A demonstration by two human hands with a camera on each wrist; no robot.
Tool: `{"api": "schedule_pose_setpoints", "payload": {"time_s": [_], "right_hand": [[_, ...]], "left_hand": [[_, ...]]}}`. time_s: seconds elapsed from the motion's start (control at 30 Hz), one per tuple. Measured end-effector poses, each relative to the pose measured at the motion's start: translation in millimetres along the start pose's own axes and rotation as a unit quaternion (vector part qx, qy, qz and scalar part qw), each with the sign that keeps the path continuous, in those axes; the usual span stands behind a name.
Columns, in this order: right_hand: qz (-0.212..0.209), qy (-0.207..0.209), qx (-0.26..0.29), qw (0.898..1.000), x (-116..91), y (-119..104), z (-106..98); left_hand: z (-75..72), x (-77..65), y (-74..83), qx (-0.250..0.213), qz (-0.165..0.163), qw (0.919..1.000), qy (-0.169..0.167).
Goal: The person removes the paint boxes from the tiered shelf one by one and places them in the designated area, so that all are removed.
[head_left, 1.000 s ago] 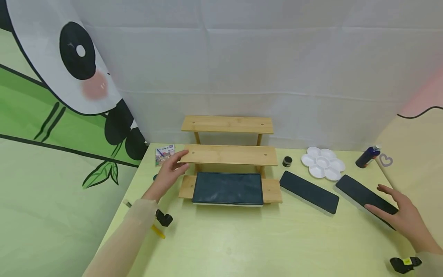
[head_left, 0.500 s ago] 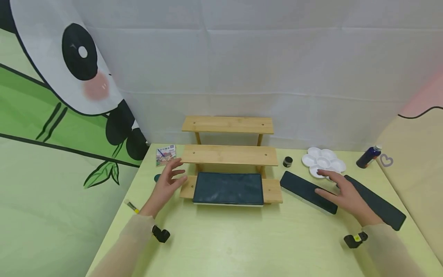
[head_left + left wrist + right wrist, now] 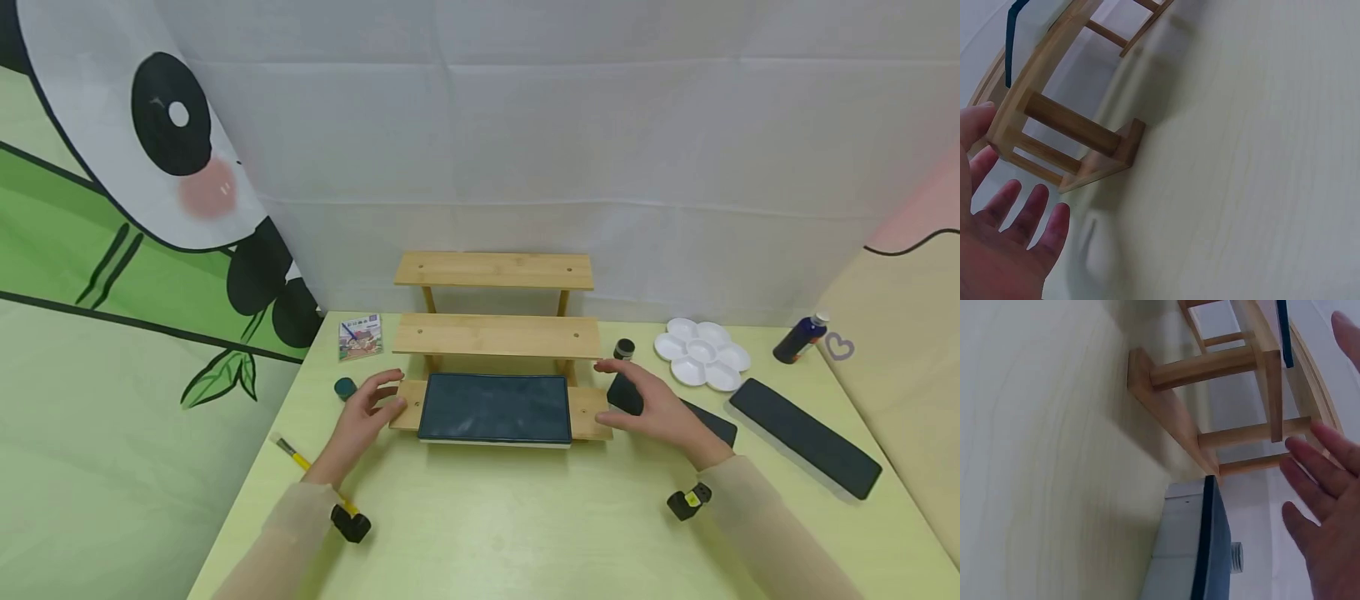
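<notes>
A three-tier wooden shelf stand [image 3: 498, 335] is at the middle of the table. On its lowest tier [image 3: 589, 408] lies a flat rectangular piece [image 3: 495, 408], dark on top with a pale lower edge. My left hand [image 3: 360, 429] is at the left end of that tier, thumb right at the board's edge in the left wrist view, the other fingers spread below. Facing it, my right hand [image 3: 663, 414] stands off the right end, fingers apart and nothing held. In the right wrist view the right fingertips [image 3: 1300, 447] overlap the tier's end.
Two long dark-topped pieces [image 3: 806, 437] lie at the right, one partly under the right hand. Behind them are a white flower-shaped palette [image 3: 701, 353], a dark bottle [image 3: 799, 339] and a small jar [image 3: 623, 349]. A yellow brush [image 3: 291, 451], teal lid [image 3: 345, 388] and card [image 3: 360, 337] lie left.
My right hand has swept left from the far-right dark piece to the lowest tier's right end. The left hand has come down from the middle tier to the lowest one.
</notes>
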State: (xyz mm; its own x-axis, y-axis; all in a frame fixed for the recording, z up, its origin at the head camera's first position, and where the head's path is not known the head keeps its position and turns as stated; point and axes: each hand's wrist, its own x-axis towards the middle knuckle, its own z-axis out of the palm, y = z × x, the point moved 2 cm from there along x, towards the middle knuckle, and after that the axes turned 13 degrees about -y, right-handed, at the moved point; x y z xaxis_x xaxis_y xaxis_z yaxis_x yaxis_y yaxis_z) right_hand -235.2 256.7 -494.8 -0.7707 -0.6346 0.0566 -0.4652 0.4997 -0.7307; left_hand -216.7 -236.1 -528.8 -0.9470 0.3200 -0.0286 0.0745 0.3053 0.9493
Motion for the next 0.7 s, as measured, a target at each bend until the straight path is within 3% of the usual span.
{"api": "schedule_pose_setpoints", "payload": {"time_s": [0.17,0.43,0.7], "right_hand": [[0.01,-0.014,-0.019,1.0,2,-11,13],[-0.021,-0.056,-0.052,0.997,18,-32,31],[-0.034,-0.064,-0.134,0.988,36,-39,39]], "left_hand": [[3.2,-2.9,-4.4,0.0,-0.009,1.0,-0.002],[7.3,-5.0,-7.6,-0.012,0.016,0.9998,0.001],[13.2,-6.3,-6.4,-0.007,0.027,0.9996,-0.004]]}}
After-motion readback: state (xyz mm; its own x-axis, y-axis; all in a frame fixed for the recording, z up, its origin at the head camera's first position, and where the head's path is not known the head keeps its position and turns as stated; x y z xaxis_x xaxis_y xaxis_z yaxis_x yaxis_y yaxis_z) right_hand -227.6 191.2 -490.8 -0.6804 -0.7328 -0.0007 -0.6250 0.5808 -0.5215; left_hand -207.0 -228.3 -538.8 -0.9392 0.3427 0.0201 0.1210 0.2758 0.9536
